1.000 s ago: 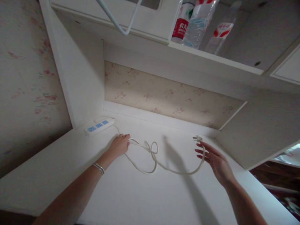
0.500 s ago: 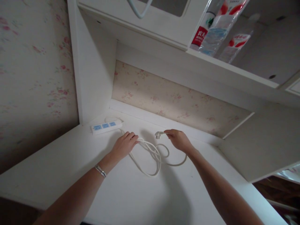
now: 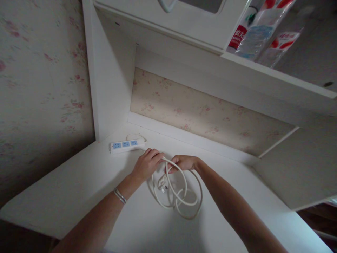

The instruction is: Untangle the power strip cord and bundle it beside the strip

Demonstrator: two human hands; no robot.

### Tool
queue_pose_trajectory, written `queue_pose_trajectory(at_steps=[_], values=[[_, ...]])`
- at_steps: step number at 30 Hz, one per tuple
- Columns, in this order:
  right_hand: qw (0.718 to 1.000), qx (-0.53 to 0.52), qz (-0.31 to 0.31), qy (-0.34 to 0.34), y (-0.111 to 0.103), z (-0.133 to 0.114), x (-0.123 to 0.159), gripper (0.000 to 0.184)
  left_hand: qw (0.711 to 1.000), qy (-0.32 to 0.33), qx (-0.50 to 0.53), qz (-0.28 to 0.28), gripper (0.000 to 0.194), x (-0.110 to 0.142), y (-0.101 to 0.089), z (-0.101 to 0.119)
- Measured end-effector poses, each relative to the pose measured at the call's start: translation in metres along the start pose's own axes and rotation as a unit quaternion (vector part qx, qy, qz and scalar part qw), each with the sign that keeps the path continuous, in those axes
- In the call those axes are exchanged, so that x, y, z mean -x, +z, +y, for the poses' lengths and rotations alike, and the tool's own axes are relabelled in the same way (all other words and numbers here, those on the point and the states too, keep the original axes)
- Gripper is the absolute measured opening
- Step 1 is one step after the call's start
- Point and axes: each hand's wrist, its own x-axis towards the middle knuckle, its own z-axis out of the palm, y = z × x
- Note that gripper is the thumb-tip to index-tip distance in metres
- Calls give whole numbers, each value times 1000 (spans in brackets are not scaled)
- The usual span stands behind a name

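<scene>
My left hand [image 3: 149, 162] is closed around loops of a white power cord [image 3: 184, 182], a metal bracelet at its wrist. Close by on the right, my right hand [image 3: 182, 163] pinches the cord just behind its plug [image 3: 163, 183], which hangs with the prongs pointing down. Loose loops of the cord dangle below both hands over the white desk [image 3: 147, 225]. Beyond my left hand lies the power strip [image 3: 126, 144], white with three blue socket panels, and the cord runs from its right end. Part of the cord is hidden behind my fingers.
A white cabinet [image 3: 168, 31] overhangs the desk. On its shelf at upper right stand plastic-wrapped water bottles [image 3: 254, 37]. Floral wallpaper [image 3: 179, 105] covers the back, and a side panel [image 3: 297, 165] closes the right.
My right hand has moved left with the plug, close to my left hand. The plug now points down, and the cord loops hang differently. The camera view has shifted slightly.
</scene>
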Motion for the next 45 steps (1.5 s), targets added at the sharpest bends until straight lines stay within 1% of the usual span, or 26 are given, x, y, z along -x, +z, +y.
queue_pose_trajectory(at_steps=[2,4,6,9,12,13,14,16,17,18,19,21,22,23,24,25,26,29,31,33,36,37,39,41,43,45], values=[[996,-88,14,-30,17,8,0,30,999,-3,39,-1,23,-1,2,-1],[974,-199,68,-81,36,14,1,25,997,-13,76,-7,25,-1,2,-1],[934,-304,131,-133,55,17,4,29,992,-16,123,-31,29,0,1,0],[875,-410,194,-172,75,19,10,36,983,-25,168,-73,35,3,0,5],[815,-477,264,-196,81,19,19,39,985,-79,124,-92,29,4,4,13],[799,-493,278,-202,81,18,22,41,985,-95,100,-102,28,3,6,16],[790,-507,279,-203,81,18,25,44,985,-102,78,-115,29,3,8,18],[791,-519,257,-197,79,17,29,52,984,-92,42,-146,33,3,10,21],[801,-512,243,-192,77,18,30,56,984,-82,31,-158,33,3,9,22],[820,-490,234,-183,76,19,32,58,983,-72,25,-168,31,4,8,22],[846,-450,230,-170,74,20,33,59,982,-62,26,-177,28,4,7,22],[906,-326,236,-132,71,22,35,56,978,-54,36,-196,24,6,3,21],[928,-255,247,-112,69,24,37,50,976,-53,40,-206,24,6,2,21],[942,-188,261,-96,66,24,38,40,975,-54,42,-213,25,7,2,21],[948,-131,276,-86,64,25,41,30,974,-57,43,-217,27,7,3,21],[950,-86,290,-82,62,26,43,27,974,-62,43,-214,29,7,4,22],[949,-50,302,-80,60,27,45,27,975,-66,45,-207,30,7,7,23],[944,4,323,-69,58,31,51,34,977,-63,78,-190,33,5,15,24],[935,3,348,-69,61,35,52,34,973,-56,118,-189,32,4,19,24],[924,-15,374,-77,64,38,51,24,967,-58,154,-197,32,3,22,22],[914,-21,392,-105,66,41,51,19,956,-85,178,-215,34,4,22,18],[904,-21,412,-113,65,42,51,20,954,-93,178,-220,35,5,22,17],[867,-29,486,-110,60,42,54,24,953,-101,169,-228,38,7,19,16],[812,-66,573,-85,51,42,63,32,953,-99,155,-241,39,9,16,16],[758,-130,634,-80,36,44,80,40,951,-102,140,-256,38,10,14,17],[694,-214,676,-125,18,50,106,41,950,-114,126,-262,37,10,12,17]])
